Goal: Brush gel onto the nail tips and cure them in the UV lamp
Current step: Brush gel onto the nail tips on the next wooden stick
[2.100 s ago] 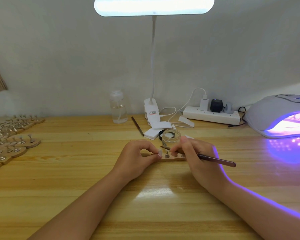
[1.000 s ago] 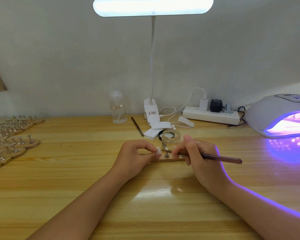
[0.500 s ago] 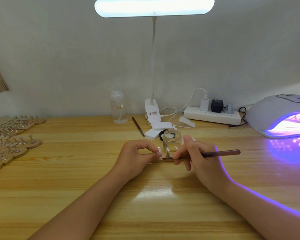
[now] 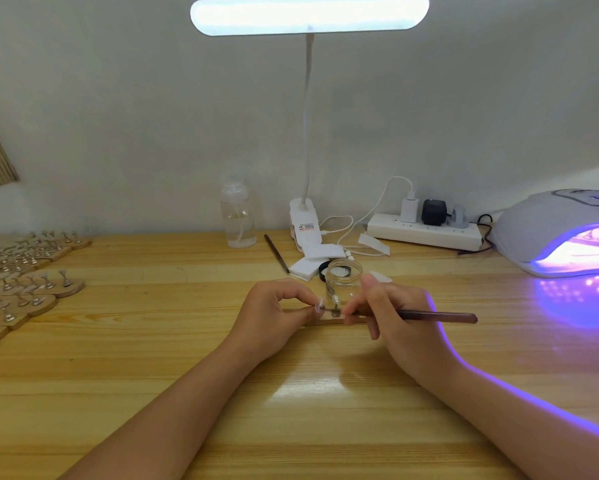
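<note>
On wooden holder (image 4: 325, 320), small pale nail tip (image 4: 319, 305), upright, brush (image 4: 436, 317) touching

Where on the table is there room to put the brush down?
Bare table lies between the left hand and the wooden holders. It is crowded behind the glass jar, and the UV lamp fills the right.

A home nail-art workstation: wooden desk (image 4: 118, 341) against a bare wall, lit UV nail lamp (image 4: 561, 233), clip-on desk lamp (image 4: 308, 15), rows of nail-tip stands (image 4: 31, 282).
</note>
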